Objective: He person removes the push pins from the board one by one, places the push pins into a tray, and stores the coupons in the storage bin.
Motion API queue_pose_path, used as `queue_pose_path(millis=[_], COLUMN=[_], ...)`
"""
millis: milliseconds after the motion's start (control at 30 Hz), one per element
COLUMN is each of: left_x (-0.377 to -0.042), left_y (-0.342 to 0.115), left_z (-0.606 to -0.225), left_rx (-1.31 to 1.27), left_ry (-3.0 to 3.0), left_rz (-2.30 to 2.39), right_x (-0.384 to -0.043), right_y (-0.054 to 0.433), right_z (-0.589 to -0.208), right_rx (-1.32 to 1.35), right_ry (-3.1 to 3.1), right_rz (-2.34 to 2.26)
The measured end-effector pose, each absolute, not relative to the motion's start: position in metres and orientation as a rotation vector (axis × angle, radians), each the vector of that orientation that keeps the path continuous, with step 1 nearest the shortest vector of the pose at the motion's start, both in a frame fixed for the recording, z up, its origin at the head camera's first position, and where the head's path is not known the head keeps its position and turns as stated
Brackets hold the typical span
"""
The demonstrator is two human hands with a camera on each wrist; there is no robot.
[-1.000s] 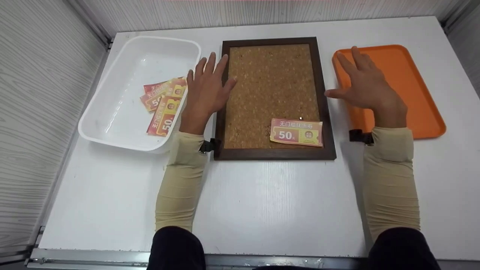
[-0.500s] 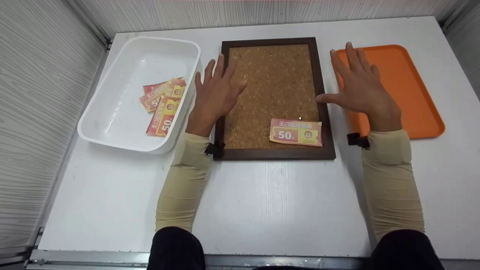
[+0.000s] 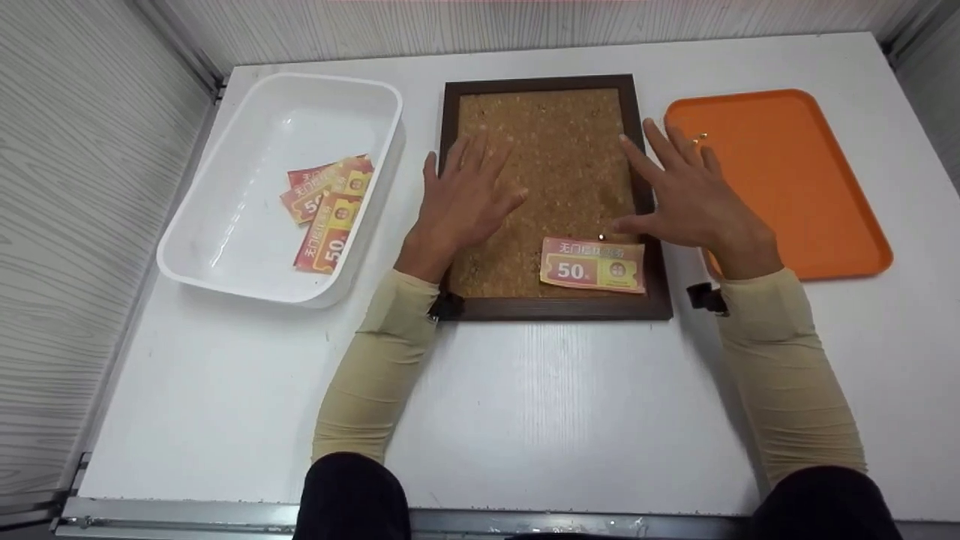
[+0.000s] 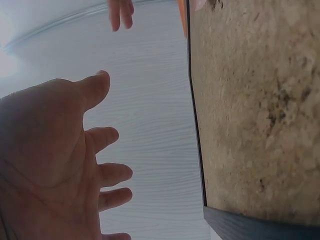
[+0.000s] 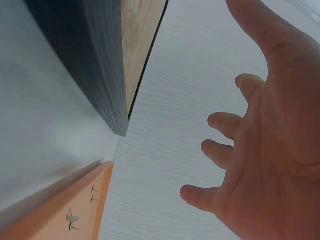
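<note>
A cork board (image 3: 555,165) in a dark brown frame lies in the middle of the table. A pink and yellow paper coupon marked 50 (image 3: 592,265) lies at its lower right, a small shiny pin (image 3: 601,237) at its top edge. My left hand (image 3: 469,202) hovers over the board's left side, fingers spread and holding nothing. Over the right side of the frame my right hand (image 3: 694,199) is likewise spread, its thumb above the coupon's upper right. Both wrist views show bare palms, the left hand (image 4: 60,160) and the right hand (image 5: 270,135).
On the left stands a white plastic basin (image 3: 225,195) with several similar coupons (image 3: 328,217) inside. An orange tray (image 3: 795,180) lies on the right. Several thumbtacks (image 5: 73,218) show on it in the right wrist view. Panelled walls (image 3: 495,30) border the table.
Both hands have moved inward over the cork board, the left to the right and the right to the left, and slightly nearer the body. Coupons, basin and tray have stayed put.
</note>
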State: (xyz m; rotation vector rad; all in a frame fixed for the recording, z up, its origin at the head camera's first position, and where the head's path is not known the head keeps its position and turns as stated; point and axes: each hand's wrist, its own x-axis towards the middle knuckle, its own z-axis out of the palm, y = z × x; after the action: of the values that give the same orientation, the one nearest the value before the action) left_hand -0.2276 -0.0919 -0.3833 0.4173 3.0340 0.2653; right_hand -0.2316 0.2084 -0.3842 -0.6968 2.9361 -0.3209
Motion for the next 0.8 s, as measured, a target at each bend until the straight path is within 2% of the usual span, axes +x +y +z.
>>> queue_pose_path(millis=[367, 800], left_x=[-0.215, -0.205], left_y=[-0.065, -0.054], left_z=[-0.395, -0.399], left_rx=[0.685, 0.739], left_ry=[2.956, 2.844], left_rz=[0.088, 0.079], right_x=[-0.228, -0.223], right_y=[0.195, 0.191], right_z=[-0.403, -0.408], right_rx=[-0.951, -1.004], right_ry=[2.864, 2.801], right_rz=[-0.351, -0.275])
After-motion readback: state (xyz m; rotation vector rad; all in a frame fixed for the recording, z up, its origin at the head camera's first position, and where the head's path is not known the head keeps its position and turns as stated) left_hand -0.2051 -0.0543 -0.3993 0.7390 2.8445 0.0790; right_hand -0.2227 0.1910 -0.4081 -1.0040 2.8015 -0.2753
